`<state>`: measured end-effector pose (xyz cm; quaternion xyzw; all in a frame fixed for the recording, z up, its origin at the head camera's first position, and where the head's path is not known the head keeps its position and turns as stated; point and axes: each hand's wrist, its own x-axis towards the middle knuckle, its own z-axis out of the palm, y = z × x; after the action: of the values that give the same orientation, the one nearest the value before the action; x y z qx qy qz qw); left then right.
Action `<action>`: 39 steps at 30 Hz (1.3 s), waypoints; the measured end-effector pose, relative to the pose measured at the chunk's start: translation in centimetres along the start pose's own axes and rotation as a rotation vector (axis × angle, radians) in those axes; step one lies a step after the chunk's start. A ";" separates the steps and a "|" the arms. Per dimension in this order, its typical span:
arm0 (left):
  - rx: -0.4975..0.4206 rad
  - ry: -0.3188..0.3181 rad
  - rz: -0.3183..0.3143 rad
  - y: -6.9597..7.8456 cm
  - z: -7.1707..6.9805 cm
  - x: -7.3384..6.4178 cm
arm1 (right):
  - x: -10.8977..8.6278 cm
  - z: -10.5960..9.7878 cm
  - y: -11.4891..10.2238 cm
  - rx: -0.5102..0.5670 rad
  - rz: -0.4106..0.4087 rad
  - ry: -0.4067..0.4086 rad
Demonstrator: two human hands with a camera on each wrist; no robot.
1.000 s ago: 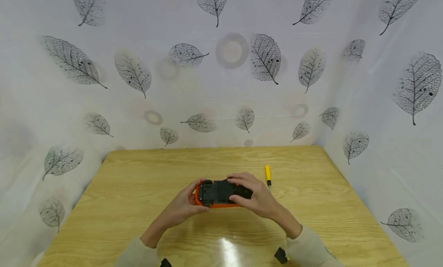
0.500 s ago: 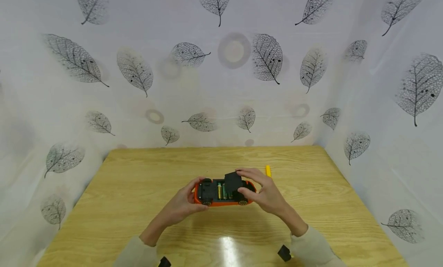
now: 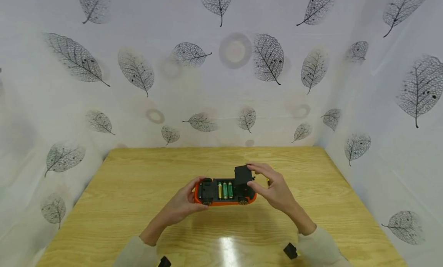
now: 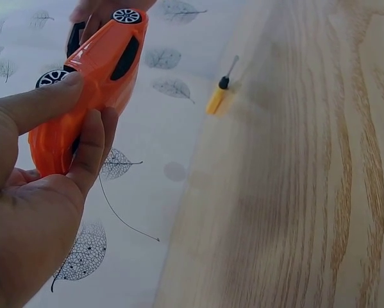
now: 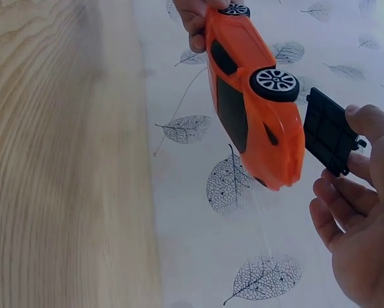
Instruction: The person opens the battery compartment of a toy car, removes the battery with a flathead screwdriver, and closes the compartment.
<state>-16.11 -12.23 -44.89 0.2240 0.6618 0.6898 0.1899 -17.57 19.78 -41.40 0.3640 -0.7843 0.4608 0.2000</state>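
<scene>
An orange toy car (image 3: 218, 203) is held underside up above the table, my left hand (image 3: 181, 201) gripping one end of it. Several batteries (image 3: 225, 190) lie side by side in the uncovered compartment of its black underside. Between thumb and fingers my right hand (image 3: 275, 186) pinches a black battery cover (image 3: 243, 174), lifted off and held over the car's right end. From the right wrist view, the cover (image 5: 329, 131) stands apart from the car (image 5: 256, 96), its ribbed inner face showing. The left wrist view has my left thumb and fingers around the car body (image 4: 92, 83).
A yellow-handled screwdriver (image 4: 218, 96) lies on the wooden table (image 3: 155, 163); in the head view my right hand mostly hides it. A white leaf-patterned sheet (image 3: 207, 86) stands behind the table and along both sides.
My right hand has lifted the battery cover off the car's underside and moved it right and up, exposing the batteries. My left hand keeps its grip on the car, nearly still.
</scene>
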 end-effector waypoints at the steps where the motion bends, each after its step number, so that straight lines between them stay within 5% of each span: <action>1: 0.002 -0.001 0.002 0.0 0.0 0.0 | 0.0 -0.2 0.0 -0.005 -0.006 0.008; 39: -0.029 -0.001 0.003 0.4 -0.2 -0.2 | -3.2 -7.1 2.9 -0.111 0.078 0.193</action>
<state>-16.02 -12.57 -44.49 0.2226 0.6514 0.6993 0.1926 -17.81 28.08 -41.56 0.2754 -0.7993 0.4571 0.2765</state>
